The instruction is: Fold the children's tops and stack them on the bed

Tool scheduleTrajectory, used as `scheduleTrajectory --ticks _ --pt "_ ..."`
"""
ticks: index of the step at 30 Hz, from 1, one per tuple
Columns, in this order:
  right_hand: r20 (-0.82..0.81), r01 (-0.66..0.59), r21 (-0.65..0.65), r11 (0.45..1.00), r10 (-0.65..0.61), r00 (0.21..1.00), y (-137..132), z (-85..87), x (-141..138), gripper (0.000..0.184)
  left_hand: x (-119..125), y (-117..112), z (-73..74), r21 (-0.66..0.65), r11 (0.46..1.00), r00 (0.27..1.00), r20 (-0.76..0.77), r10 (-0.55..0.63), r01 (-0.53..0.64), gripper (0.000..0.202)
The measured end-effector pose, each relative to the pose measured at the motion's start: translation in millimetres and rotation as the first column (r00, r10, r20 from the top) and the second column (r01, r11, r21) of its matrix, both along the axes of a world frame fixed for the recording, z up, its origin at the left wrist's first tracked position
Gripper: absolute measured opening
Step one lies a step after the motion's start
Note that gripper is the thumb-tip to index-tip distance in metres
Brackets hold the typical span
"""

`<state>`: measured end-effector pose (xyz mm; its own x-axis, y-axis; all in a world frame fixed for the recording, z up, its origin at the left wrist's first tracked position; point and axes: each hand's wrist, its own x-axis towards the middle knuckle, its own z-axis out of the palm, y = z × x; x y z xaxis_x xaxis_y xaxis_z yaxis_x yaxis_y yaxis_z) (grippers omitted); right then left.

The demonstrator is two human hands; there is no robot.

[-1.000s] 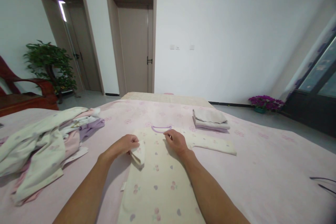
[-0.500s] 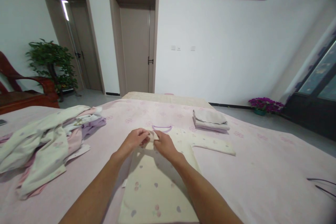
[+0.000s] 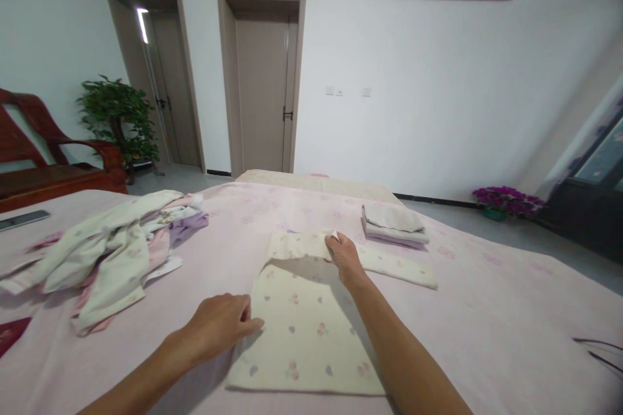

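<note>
A cream garment [image 3: 304, 324] with small heart and cherry prints lies flat on the pink bedsheet [image 3: 487, 311] in front of me. One sleeve is folded across its top, and the other sleeve [image 3: 396, 269] stretches out to the right. My right hand [image 3: 343, 256] pinches the end of the folded sleeve near the collar. My left hand [image 3: 221, 324] rests on the garment's left edge with its fingers curled on the cloth.
A heap of unfolded clothes [image 3: 111, 246] lies at the left. A small folded stack [image 3: 394, 224] sits at the back right. A phone [image 3: 22, 219] lies at the far left edge, and black cables [image 3: 601, 347] at the right. Beyond stand a wooden chair [image 3: 48, 165], a plant [image 3: 119, 117] and doors [image 3: 260, 87].
The left sleeve has been folded across the garment's top and now covers the purple collar. My left hand dropped back to the garment's left edge. My view shifted slightly left.
</note>
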<state>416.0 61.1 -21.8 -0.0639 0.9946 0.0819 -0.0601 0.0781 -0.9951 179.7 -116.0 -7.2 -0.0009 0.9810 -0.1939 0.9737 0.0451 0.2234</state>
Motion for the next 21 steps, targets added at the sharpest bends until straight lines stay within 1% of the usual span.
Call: scheduleTrajectory --ticks 4,6,8,11,13,16,19,21 --pt "-0.109 0.055 -0.068 0.996 -0.062 0.992 -9 3.6 14 0.034 9 -19 -1.7 -0.003 0.999 0.993 0.111 0.037 -0.037 0.023" --pt "-0.142 0.064 -0.108 0.992 -0.079 0.987 -11 5.8 18 0.032 9 -26 -2.2 0.016 0.998 0.990 0.125 0.057 -0.060 0.022" --pt "-0.184 0.054 -0.148 0.987 -0.082 0.980 -12 8.5 21 0.030 6 -31 -4.3 0.033 0.995 0.989 0.123 0.085 -0.090 0.027" --pt "-0.267 0.027 -0.192 0.981 -0.079 0.960 -8 11.9 25 0.028 2 -38 -10.5 0.037 0.991 0.982 0.144 0.118 -0.125 0.041" --pt "-0.314 0.016 -0.197 0.980 -0.078 0.946 -4 12.3 27 0.028 0 -39 -15.0 0.022 0.991 0.978 0.166 0.126 -0.131 0.046" --pt "-0.353 0.014 -0.182 0.983 -0.079 0.932 2 10.4 28 0.029 0 -38 -18.7 0.002 0.990 0.971 0.193 0.141 -0.144 0.044" --pt "-0.375 0.012 -0.156 0.988 -0.071 0.924 6 8.6 30 0.029 5 -33 -17.6 0.037 0.986 0.957 0.250 0.146 -0.161 0.041" --pt "-0.364 0.009 -0.110 0.994 -0.049 0.930 7 9.5 32 0.031 11 -29 -17.1 0.071 0.987 0.940 0.321 0.117 -0.147 0.040"
